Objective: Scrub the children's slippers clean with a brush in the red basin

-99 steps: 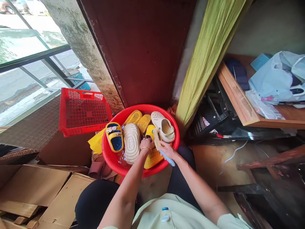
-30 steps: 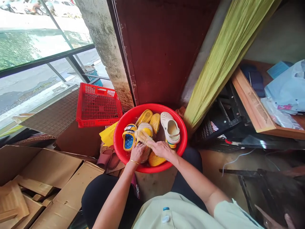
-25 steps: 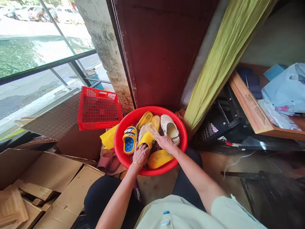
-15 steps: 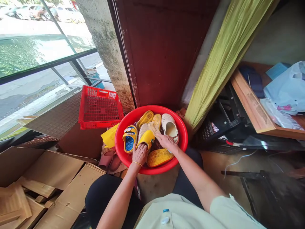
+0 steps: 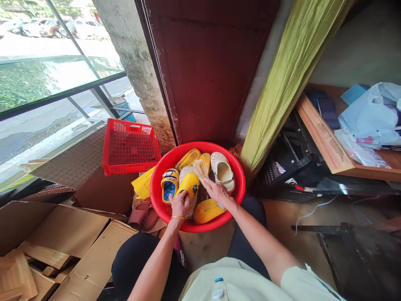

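Brushing step — my left hand (image 5: 180,206) grips yellow clog (image 5: 189,182), right hand (image 5: 218,192) wraps brush (image 5: 199,171) — next stroke needs clog steady.

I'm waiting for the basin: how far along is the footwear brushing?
Nothing can be confirmed finished. In hand is the yellow clog, held by the left hand, with the brush in the right hand beside it. The white clog, blue-and-yellow sandal and other yellow pieces lie in the red basin, perhaps left to do.

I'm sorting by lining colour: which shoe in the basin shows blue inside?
The yellow slipper farthest left in the basin; no other shows blue inside.
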A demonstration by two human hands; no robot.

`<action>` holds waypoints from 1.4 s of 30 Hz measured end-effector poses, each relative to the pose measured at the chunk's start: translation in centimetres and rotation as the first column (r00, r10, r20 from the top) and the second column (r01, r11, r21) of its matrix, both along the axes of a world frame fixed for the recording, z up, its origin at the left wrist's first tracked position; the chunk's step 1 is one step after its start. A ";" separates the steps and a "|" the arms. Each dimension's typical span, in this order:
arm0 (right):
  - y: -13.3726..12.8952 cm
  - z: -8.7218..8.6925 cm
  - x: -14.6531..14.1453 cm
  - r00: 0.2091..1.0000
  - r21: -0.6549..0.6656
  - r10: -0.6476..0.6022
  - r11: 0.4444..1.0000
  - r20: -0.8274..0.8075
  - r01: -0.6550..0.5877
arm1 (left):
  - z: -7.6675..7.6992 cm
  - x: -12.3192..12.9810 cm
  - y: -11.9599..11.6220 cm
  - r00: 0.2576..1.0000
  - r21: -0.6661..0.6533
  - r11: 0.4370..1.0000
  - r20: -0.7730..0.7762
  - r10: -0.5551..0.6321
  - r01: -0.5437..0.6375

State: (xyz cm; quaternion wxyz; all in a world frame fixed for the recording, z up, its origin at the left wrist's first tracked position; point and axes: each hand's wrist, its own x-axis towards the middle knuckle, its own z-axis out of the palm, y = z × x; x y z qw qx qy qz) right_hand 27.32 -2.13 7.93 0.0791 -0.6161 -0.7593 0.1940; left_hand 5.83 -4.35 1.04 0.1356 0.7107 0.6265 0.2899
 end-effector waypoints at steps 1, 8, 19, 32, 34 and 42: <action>-0.1 0.2 0.2 0.999 0.021 0.015 1.000 -0.038 -0.014 | 0.2 0.2 -0.2 1.000 0.033 0.999 -0.027 -0.009 0.010; -3.5 1.2 -1.3 0.992 -0.034 0.124 0.992 0.005 -0.124 | 0.5 2.6 -1.3 0.966 0.117 0.989 -0.251 -0.058 0.090; -2.5 0.5 -0.3 0.976 -0.059 0.144 0.989 0.165 -0.136 | -1.4 3.0 -1.6 0.922 0.062 0.981 -0.357 -0.148 0.182; -3.8 -2.2 -1.3 0.988 -0.073 0.079 0.995 0.129 -0.070 | -1.2 1.3 -0.1 0.996 0.108 0.993 -0.079 0.048 -0.039; -3.5 -2.2 -1.5 0.992 -0.067 0.018 0.998 0.124 -0.009 | -1.5 0.5 0.3 0.997 0.107 0.992 -0.026 0.074 -0.071; -3.5 -1.6 -2.5 0.997 0.026 0.066 0.997 0.038 -0.067 | -1.1 -1.1 1.2 0.973 0.033 0.992 0.200 0.114 -0.123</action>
